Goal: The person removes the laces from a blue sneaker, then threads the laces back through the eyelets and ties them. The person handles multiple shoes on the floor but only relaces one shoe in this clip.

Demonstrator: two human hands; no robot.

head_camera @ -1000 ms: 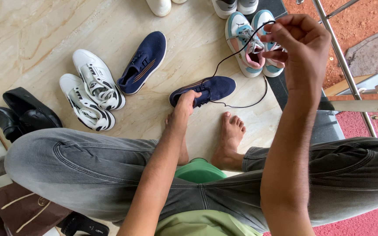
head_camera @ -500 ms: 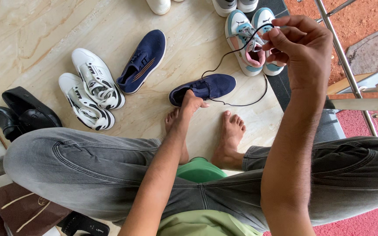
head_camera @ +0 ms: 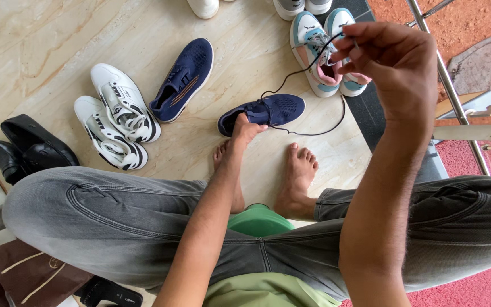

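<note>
A navy blue shoe (head_camera: pixel 277 109) lies on the marble floor in front of my bare feet. My left hand (head_camera: pixel 245 128) rests on its heel end, holding it down. My right hand (head_camera: pixel 390 62) is raised high on the right, fingers pinched on the end of a dark shoelace (head_camera: pixel 299 71). The lace runs down from my fingers to the shoe's eyelets, and another length of it loops over the floor to the shoe's right.
The matching navy shoe (head_camera: pixel 182 81) lies further left, beside a white pair (head_camera: pixel 115 116). A pastel pink and blue pair (head_camera: pixel 325 51) stands beyond. Black shoes (head_camera: pixel 26 149) sit at the left edge. A metal railing (head_camera: pixel 456 96) runs along the right.
My right hand has shifted slightly right with the lace still pinched. My left hand has slid from the shoe's opening back to its heel.
</note>
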